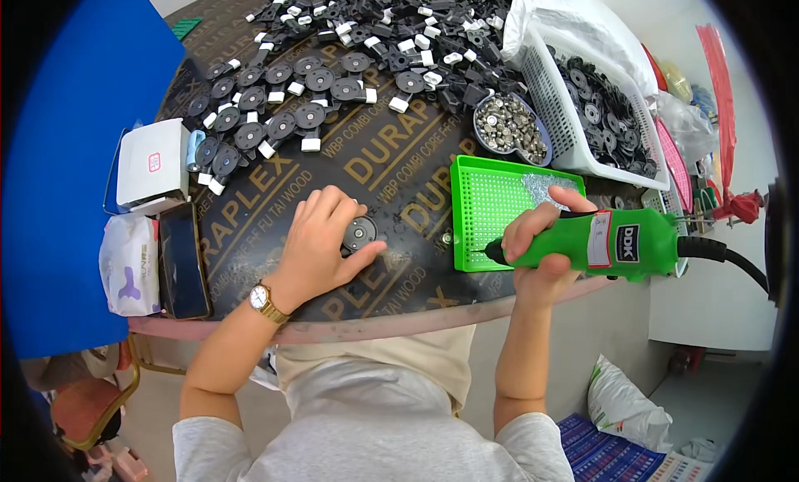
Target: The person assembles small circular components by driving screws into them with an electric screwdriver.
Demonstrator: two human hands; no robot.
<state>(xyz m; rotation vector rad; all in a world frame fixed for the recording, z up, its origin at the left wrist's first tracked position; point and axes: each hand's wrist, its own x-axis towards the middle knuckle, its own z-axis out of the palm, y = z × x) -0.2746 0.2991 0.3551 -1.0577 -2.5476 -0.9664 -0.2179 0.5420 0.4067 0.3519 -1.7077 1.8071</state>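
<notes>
My left hand [316, 242], with a watch at its wrist, rests on the table with thumb and fingers closed around a round black plastic part [361, 233]. The part has a small metal centre, and the hand covers some of it. My right hand [539, 242] grips a green electric screwdriver [637, 242] held nearly level. Its dark tip points left, above the near side of a green perforated tray [471, 211]. Small silver screws [545, 186] lie heaped in that tray's far right. A tiny metal piece [447, 238] sits between the left hand and the tray.
Assembled black disc parts with white ends [310, 116] spread over the table's far left, beside a big pile [399, 24]. A bowl of metal fittings [509, 128] and a white basket [574, 153] of black discs stand right. A white box [152, 161] and phone [185, 261] lie left.
</notes>
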